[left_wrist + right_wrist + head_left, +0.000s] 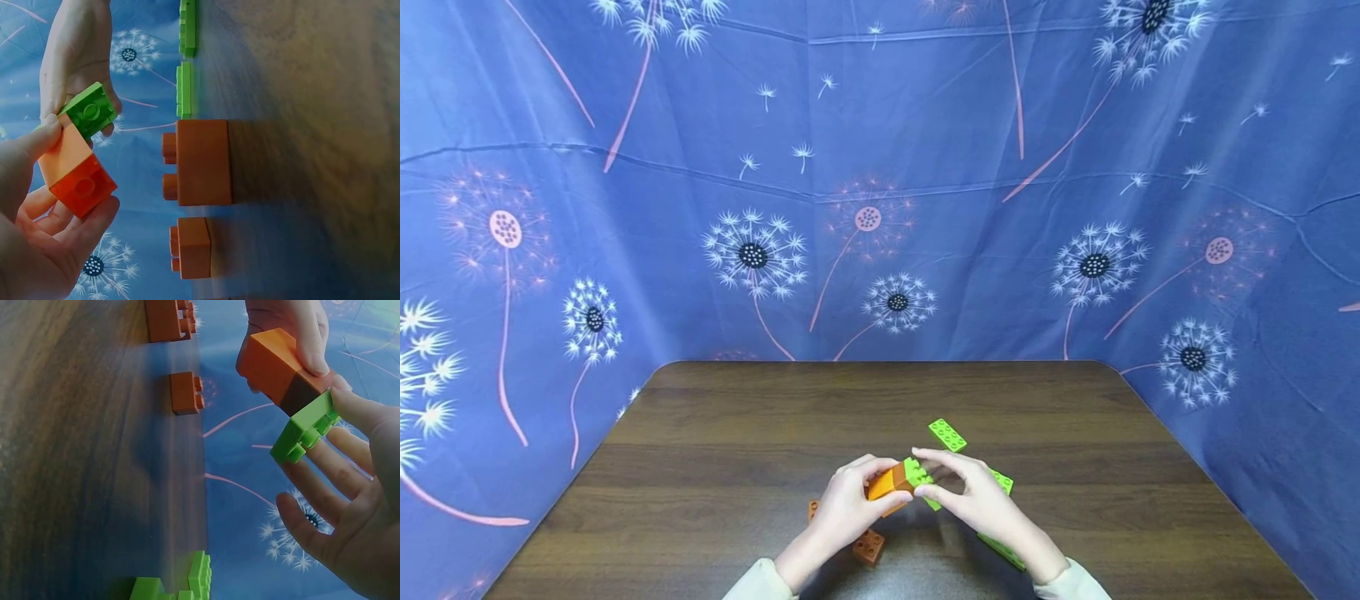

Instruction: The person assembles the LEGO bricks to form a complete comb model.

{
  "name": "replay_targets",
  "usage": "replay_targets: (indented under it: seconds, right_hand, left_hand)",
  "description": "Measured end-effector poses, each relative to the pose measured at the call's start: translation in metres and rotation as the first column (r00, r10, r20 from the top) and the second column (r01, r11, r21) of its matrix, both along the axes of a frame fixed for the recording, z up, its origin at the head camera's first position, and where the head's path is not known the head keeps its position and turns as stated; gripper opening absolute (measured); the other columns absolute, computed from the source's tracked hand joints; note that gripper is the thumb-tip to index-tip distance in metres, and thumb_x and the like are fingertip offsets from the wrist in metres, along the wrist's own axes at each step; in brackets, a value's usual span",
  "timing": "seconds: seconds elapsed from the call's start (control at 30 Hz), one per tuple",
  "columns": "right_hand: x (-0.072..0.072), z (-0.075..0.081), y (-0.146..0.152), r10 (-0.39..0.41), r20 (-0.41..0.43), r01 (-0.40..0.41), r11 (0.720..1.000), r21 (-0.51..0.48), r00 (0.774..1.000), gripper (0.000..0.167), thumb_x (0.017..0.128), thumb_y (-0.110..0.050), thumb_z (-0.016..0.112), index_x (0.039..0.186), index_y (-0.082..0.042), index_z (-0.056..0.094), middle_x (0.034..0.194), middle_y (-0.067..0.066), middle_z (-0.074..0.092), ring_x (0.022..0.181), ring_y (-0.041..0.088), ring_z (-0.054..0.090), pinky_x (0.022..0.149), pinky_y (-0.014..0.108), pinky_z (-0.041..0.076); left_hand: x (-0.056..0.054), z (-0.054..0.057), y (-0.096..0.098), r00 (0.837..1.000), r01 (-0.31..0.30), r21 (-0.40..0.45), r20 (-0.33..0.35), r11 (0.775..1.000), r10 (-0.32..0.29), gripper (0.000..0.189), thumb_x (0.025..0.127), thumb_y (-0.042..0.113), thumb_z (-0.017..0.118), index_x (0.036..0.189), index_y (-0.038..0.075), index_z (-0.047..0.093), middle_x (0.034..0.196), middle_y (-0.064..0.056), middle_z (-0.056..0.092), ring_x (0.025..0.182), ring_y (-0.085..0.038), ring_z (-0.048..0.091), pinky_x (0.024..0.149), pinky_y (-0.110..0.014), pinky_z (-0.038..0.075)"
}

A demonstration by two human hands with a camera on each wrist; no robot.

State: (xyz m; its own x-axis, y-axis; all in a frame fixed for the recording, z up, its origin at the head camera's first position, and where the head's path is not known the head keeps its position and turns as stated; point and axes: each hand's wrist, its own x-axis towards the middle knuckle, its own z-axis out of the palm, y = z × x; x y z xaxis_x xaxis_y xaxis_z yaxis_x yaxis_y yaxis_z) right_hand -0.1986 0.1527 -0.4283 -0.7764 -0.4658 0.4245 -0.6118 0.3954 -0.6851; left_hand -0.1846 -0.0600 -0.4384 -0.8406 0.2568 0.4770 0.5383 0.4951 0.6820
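Both hands meet over a small stack of toy building bricks above the table. My left hand (847, 502) grips the orange brick (882, 486) at the stack's left end, thumb on the near side. A brown brick (304, 391) sits in the middle of the stack. At the right end is a light green brick (306, 425) with studs facing outward. My right hand (983, 502) pinches this green brick between thumb and fingers. The stack is tilted; its underside shows orange in the left wrist view, where the orange brick (83, 187) lies between thumb and fingers.
On the brown wooden table (737, 425) a green eight-stud brick (947, 435) lies beyond the hands. Further green bricks (1002, 481) lie partly behind my right hand and forearm. Brown bricks (868, 547) lie near my left wrist. A blue dandelion-print cloth (955, 250) hangs around the table.
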Motion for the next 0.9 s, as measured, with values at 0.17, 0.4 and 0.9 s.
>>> replay_targets:
  seconds: [0.17,0.4,0.9]
  right_hand:
    - [0.002,-0.004,-0.001,-0.026,0.013,0.025,0.998,0.065,1.000,0.051,0.086,-0.037,0.065,0.132,-0.018,0.052,0.119,-0.001,0.064,0.096,0.010,0.063,0.085,0.034,0.051]
    - [0.004,-0.007,-0.003,-0.102,0.028,0.096,0.982,0.162,0.994,0.057,0.084,-0.044,0.065,0.129,-0.013,0.050,0.110,-0.006,0.063,0.098,0.014,0.062,0.087,0.039,0.049]
    - [0.008,-0.013,-0.015,-0.102,-0.032,0.107,0.974,0.201,0.994,0.055,0.086,-0.037,0.067,0.130,-0.013,0.047,0.100,-0.007,0.059,0.090,0.015,0.061,0.079,0.035,0.051]
  left_hand:
    - [0.000,-0.003,-0.004,0.999,0.009,0.025,0.031,1.000,-0.010,0.037,0.077,0.033,0.076,0.106,0.013,0.068,0.090,0.005,0.065,0.071,0.000,0.053,0.060,-0.016,0.045]
    - [-0.003,-0.011,-0.011,0.999,-0.031,0.033,0.020,0.999,0.030,0.035,0.076,0.029,0.078,0.103,0.011,0.067,0.092,0.001,0.065,0.074,-0.002,0.055,0.062,-0.018,0.046]
    - [-0.011,-0.012,-0.022,0.996,-0.070,0.058,0.051,0.996,0.067,0.033,0.075,0.023,0.079,0.101,0.009,0.064,0.089,0.000,0.064,0.074,-0.004,0.056,0.061,-0.019,0.047]
